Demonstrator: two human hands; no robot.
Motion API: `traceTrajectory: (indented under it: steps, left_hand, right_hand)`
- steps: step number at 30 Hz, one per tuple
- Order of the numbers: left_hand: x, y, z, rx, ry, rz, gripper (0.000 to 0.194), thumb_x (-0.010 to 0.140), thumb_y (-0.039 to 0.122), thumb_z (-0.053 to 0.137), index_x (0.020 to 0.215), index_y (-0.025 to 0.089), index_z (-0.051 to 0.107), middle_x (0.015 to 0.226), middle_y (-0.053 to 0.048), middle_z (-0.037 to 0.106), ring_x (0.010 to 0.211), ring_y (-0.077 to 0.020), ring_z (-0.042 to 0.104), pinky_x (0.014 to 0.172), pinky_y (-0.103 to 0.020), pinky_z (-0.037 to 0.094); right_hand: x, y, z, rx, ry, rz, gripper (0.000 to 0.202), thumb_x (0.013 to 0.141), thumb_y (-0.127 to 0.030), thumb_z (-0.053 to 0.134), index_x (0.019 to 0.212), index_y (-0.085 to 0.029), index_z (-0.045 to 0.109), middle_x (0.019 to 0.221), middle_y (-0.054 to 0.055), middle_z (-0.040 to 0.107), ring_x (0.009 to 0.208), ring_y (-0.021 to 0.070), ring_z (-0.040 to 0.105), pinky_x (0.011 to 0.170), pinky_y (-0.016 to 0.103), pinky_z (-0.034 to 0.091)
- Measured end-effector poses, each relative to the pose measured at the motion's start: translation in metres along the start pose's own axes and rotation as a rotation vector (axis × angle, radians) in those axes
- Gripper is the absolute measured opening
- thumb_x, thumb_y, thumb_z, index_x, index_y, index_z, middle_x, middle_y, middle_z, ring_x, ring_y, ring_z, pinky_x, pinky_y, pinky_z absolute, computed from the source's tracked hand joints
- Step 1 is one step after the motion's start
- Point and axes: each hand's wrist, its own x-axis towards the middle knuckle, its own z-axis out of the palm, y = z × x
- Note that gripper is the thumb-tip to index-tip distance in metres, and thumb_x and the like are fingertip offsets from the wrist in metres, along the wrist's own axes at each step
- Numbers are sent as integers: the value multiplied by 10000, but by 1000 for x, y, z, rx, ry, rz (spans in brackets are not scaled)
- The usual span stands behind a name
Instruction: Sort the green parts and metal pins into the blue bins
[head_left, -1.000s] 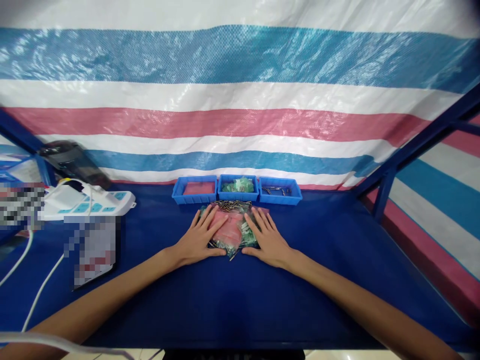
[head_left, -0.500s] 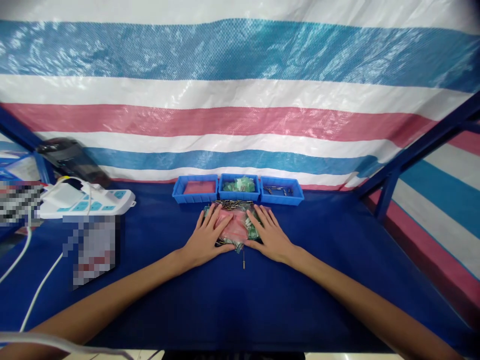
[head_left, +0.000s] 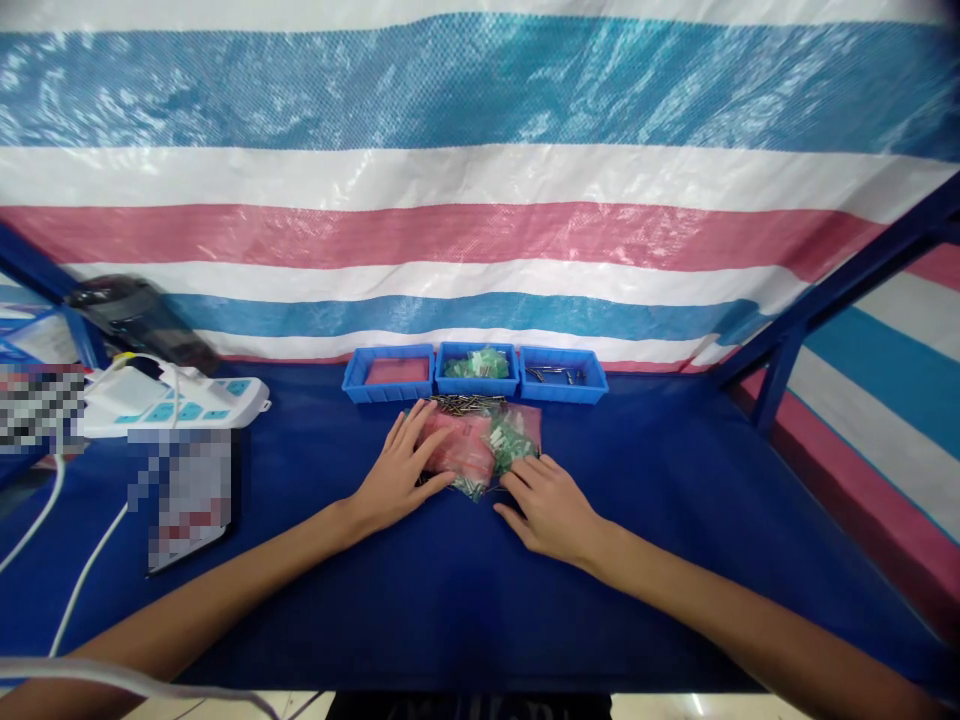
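Observation:
My left hand (head_left: 391,482) rests with spread fingers against the left side of a small pile, holding nothing. In the pile are pink plastic bags (head_left: 461,446), green-tinted clear bags (head_left: 510,440) with small pieces inside, and loose dark metal screw-like pieces (head_left: 465,403) along the far side. At the pile's near right edge sits my right hand (head_left: 551,503). Its fingers are bent over the edge of the bags, with the thumb apart from them. What lies under those fingertips is hidden.
Behind the pile stand three blue bins in a row: one with pink bags (head_left: 397,372), one with green bags (head_left: 478,364), one with metal pieces (head_left: 570,377). At left are a white power strip (head_left: 217,402), cables, a dark bottle (head_left: 142,315) and a blurred-out flat object (head_left: 191,500).
My right hand has drawn back toward me and curled its fingers, uncovering bags on the right. The small metal piece in front of the pile no longer shows. My left hand shifted slightly left.

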Motion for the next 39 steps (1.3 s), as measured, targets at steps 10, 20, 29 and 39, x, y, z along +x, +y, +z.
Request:
traceTrajectory:
  steps: [10,20,29,39]
  left_hand:
    - [10,1,-3,-193,168,-33,332,932,300,475,1254,224,511,1473,-122,326,1350,-287,344,1092,-472,342]
    - [79,-2,0,-470,336,27,221,935,289,508,1069,185,649,982,-71,691,923,-183,630,861,-350,492]
    - [88,-4,4,-502,328,90,182,899,305,579,927,178,706,858,-63,721,810,-173,637,771,-324,501]
    - [85,0,9,-579,449,-107,203,887,325,587,861,164,707,822,-49,699,729,-156,618,688,-263,471]
  right_hand:
    - [-3,3,6,-103,-13,-25,174,918,-98,444,844,-145,594,818,90,610,751,213,542,683,334,385]
    - [76,38,13,967,521,454,159,840,-343,622,795,-195,659,700,2,646,591,138,564,606,261,448]
    - [82,40,24,1306,495,565,217,758,-366,702,848,-190,613,641,-3,676,457,127,561,491,246,438]
    - [87,46,37,936,552,412,167,844,-329,614,885,-188,695,794,31,716,614,162,662,644,275,518]
